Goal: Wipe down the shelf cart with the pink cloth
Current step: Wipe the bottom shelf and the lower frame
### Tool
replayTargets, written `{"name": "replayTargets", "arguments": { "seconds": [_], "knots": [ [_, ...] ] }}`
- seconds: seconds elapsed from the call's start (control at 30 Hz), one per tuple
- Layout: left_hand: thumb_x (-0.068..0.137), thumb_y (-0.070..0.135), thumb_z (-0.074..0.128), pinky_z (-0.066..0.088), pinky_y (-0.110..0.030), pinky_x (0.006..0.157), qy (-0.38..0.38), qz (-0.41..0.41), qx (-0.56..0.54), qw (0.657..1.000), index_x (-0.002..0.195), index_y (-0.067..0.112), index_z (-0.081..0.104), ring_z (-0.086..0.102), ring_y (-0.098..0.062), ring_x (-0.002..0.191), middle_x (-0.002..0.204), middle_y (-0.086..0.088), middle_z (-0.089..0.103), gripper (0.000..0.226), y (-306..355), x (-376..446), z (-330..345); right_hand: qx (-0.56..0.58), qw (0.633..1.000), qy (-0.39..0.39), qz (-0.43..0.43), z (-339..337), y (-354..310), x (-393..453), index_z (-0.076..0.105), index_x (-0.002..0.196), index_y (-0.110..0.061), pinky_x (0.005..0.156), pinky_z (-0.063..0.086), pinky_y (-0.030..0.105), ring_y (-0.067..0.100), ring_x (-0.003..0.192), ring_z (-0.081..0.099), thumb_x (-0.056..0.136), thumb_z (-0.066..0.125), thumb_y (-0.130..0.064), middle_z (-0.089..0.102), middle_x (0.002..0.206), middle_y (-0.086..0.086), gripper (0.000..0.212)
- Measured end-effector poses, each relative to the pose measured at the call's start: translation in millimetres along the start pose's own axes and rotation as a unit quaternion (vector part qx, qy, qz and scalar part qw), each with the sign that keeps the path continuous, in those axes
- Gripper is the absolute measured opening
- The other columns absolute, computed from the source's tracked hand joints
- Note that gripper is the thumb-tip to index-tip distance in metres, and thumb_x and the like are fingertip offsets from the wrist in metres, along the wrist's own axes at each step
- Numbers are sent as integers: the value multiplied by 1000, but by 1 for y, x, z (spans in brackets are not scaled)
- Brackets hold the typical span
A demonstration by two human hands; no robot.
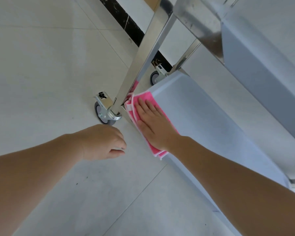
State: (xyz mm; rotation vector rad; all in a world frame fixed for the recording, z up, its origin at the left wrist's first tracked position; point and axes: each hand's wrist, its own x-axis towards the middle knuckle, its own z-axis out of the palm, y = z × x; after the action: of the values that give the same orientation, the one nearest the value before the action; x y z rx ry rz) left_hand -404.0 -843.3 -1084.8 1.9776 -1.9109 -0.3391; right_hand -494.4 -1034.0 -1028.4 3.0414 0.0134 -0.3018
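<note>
One pink cloth (144, 102) is spread, folded, on the near corner of the shelf cart's lowest shelf (203, 120), just beside a steel upright (144, 55). It is pressed flat by the right hand (152, 123), fingers straight and together. The left hand (103, 142) is held over the tiled floor (41, 74), fingers loosely curled, nothing in it. The cloth is judged soft, light and limp — best driven by a flat palm, or pinched at a hem. The cart is judged stiff and smooth, but liable to roll — the upright could be taken hold of. Two shelves are counted, two uprights, and two castors (103, 114).
</note>
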Motion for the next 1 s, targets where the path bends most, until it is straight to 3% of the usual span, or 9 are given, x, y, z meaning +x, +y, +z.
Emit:
{"name": "replayTargets", "arguments": {
  "seconds": [0.13, 0.3, 0.43, 0.53, 0.6, 0.7, 0.77, 0.93, 1.0],
  "knots": [
    [93, 43, 43, 44, -26, 86, 27, -14, -30, 999, 103, 28, 64, 51, -2, 100, 100, 15, 65, 28, 2, 0, 13, -20, 1000, -20, -6, -4, -2, -3, -14, 148, -19, 118, 1, 40, 19, 144, -15, 98, 3, -42, -11, 158, 3, 57],
    [94, 41, 42, 44, -27, 85, 6, 4, -24, 1000, 102, 25, 64, 53, -6, 97, 97, 13, 65, 29, -7, -22, 15, -16, 999, -3, -34, -6, -10, -11, -7, 147, -21, 119, 0, 40, 19, 145, -8, 98, 12, -40, -3, 158, 2, 56],
    [94, 41, 41, 44, -27, 83, 22, -9, -26, 999, 98, 25, 64, 53, -8, 95, 94, 12, 66, 29, -14, -38, 15, 4, 997, 40, -70, -4, -18, -22, 9, 144, -18, 118, 10, 42, 23, 144, 5, 98, 37, -21, 9, 153, 1, 54],
    [94, 39, 39, 45, -29, 81, 24, -9, -31, 999, 93, 22, 63, 52, -9, 94, 92, 10, 65, 30, -5, -43, 23, -25, 990, 86, -108, -4, -25, -21, 32, 142, -8, 114, 22, 47, 30, 140, 23, 87, 60, -6, 32, 149, 11, 61],
    [94, 38, 39, 44, -28, 81, 8, -12, -33, 999, 92, 21, 62, 51, -10, 94, 91, 9, 64, 29, 4, -47, 31, -69, 982, 99, -143, -5, -35, -9, 38, 139, -4, 113, 23, 47, 32, 138, 30, 86, 58, -4, 38, 146, 15, 57],
    [95, 37, 37, 43, -30, 81, -15, -2, -11, 1000, 94, 19, 62, 50, -12, 94, 92, 7, 63, 30, 7, -54, 32, -235, 959, 39, -152, -5, -46, 13, 24, 145, -5, 115, 2, 42, 31, 142, 20, 89, 28, -15, 27, 152, 13, 57],
    [95, 36, 37, 43, -31, 81, -16, 1, -6, 1000, 95, 19, 62, 50, -13, 94, 92, 6, 63, 31, 8, -60, 29, -287, 948, 19, -136, 0, -48, 14, 14, 147, -6, 114, -8, 41, 30, 144, 9, 89, 18, -20, 17, 156, 12, 60],
    [94, 34, 37, 43, -31, 79, -10, 8, -3, 1000, 91, 18, 61, 50, -13, 90, 88, 6, 62, 29, 16, -73, 22, -311, 943, 9, -119, -2, -37, -9, 5, 148, -11, 116, -7, 46, 28, 143, -9, 93, 40, -29, 2, 156, 10, 68],
    [93, 33, 36, 43, -30, 77, -7, 7, 6, 1000, 87, 18, 60, 49, -13, 87, 84, 5, 61, 29, 18, -80, 20, -334, 936, -14, -110, -3, -34, -14, 0, 147, -10, 114, -12, 45, 28, 142, -14, 91, 37, -28, -6, 155, 10, 69]
  ]
}}
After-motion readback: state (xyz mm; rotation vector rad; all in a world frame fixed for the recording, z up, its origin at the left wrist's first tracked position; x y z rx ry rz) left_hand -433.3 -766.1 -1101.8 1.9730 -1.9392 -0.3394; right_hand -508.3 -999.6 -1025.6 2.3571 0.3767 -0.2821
